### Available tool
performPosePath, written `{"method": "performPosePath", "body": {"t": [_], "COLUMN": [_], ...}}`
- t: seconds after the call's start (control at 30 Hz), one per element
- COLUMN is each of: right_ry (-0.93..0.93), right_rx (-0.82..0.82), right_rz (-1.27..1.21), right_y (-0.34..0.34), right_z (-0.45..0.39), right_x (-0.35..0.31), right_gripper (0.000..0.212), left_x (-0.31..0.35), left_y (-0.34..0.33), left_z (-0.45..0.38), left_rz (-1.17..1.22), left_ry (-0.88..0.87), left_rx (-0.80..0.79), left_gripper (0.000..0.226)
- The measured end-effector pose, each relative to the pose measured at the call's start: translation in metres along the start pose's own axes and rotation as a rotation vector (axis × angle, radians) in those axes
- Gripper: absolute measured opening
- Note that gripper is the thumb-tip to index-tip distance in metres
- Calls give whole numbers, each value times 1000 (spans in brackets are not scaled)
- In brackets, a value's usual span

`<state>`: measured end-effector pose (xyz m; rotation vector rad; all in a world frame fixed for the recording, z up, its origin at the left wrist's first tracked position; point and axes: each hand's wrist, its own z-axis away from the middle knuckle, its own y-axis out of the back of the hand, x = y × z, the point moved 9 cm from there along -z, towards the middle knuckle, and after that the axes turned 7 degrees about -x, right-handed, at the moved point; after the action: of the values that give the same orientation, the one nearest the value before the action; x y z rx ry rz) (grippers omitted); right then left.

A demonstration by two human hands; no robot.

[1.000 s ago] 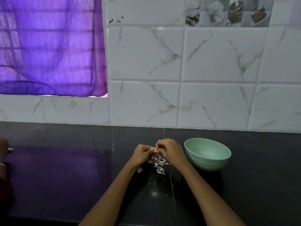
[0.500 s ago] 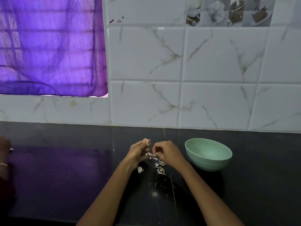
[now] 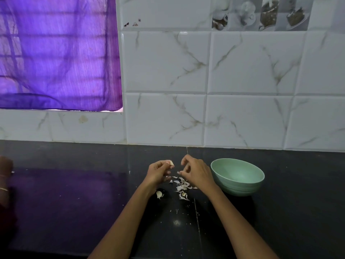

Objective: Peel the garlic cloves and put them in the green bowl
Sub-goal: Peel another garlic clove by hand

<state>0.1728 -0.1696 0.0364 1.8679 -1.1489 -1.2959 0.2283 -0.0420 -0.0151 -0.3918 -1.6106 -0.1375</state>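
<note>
The left hand (image 3: pixel 159 171) is pinching a garlic clove (image 3: pixel 170 162) between thumb and fingers, just to the left of the green bowl (image 3: pixel 237 177), which is standing on the dark tabletop (image 3: pixel 74 202) and looking empty. The right hand (image 3: pixel 196 171), between the clove and the bowl, is curling its fingers around a small scrap of skin (image 3: pixel 178 172) at the fingertips. Loose peelings (image 3: pixel 182 187) are lying on the tabletop left of the bowl, below both hands, and 1 more clove (image 3: pixel 159 194) is lying further left, beside the left wrist.

To do this step well, the right hand should be dropping the scrap onto the peelings, not toward the bowl, then returning to lift the next loose edge while the left hand is turning the clove. Only a fully bare clove should be going into the bowl.

Compared with half a second ago, the hands are sitting further apart, and the clove is pointing more toward the bowl.
</note>
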Motion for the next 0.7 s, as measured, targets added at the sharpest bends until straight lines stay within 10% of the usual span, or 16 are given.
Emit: {"method": "performPosePath", "body": {"t": [0.57, 0.7], "right_ry": [-18, -77], "right_rx": [94, 44], "right_rz": [-53, -4], "right_y": [14, 6], "right_z": [2, 1], "right_x": [0, 6], "right_gripper": [26, 57], "left_x": [2, 1], "left_y": [5, 5], "left_z": [3, 5], "left_rz": [97, 120], "left_ry": [-30, -3], "left_rx": [19, 17], "left_gripper": [18, 17]}}
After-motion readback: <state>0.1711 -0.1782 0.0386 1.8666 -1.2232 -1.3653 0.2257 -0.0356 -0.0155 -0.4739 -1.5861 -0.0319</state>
